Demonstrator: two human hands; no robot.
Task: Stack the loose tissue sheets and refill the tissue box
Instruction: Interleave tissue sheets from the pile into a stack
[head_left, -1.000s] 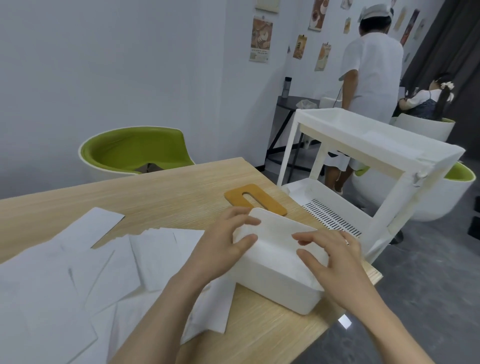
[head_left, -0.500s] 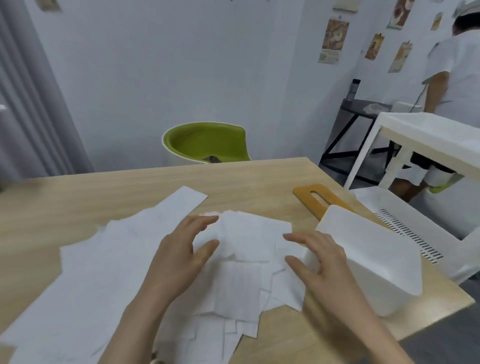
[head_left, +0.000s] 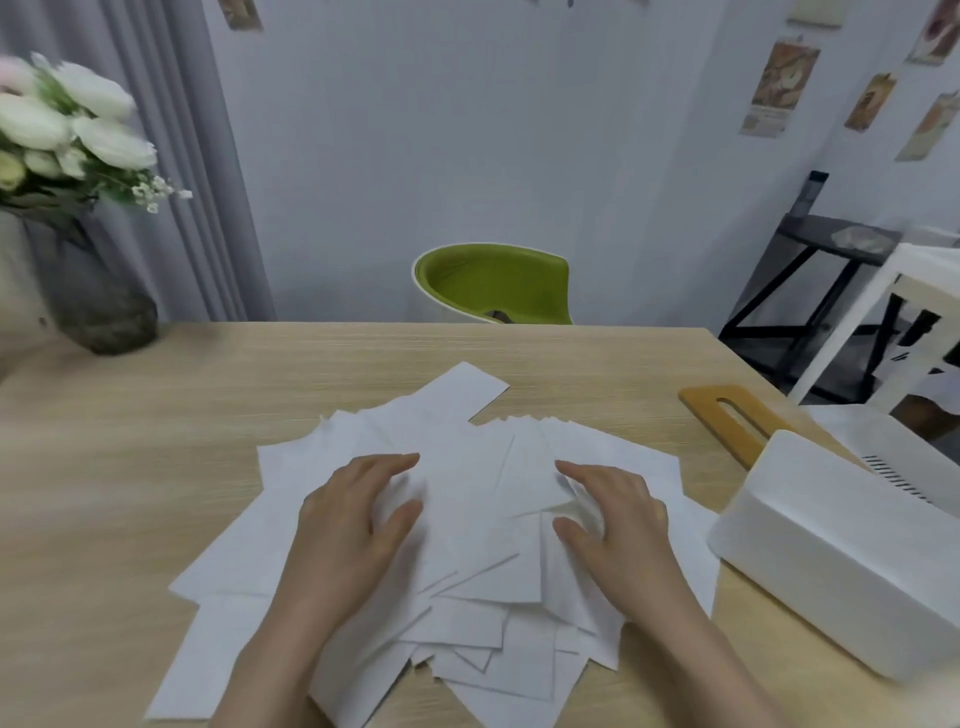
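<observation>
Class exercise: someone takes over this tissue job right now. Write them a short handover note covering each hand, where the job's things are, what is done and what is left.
Left hand: open, resting flat on the loose tissue sheets.
Right hand: open, fingers spread on the same sheets.
Sheets: a messy overlapping spread on the wooden table, not yet squared.
White tissue box: to the right of the sheets, near the table's right edge. Its wooden slotted lid lies off, behind the box.
Done: lid removed; whether tissue is already in the box cannot be told.
Left: gather and stack the sheets, load the box, refit the lid.
</observation>
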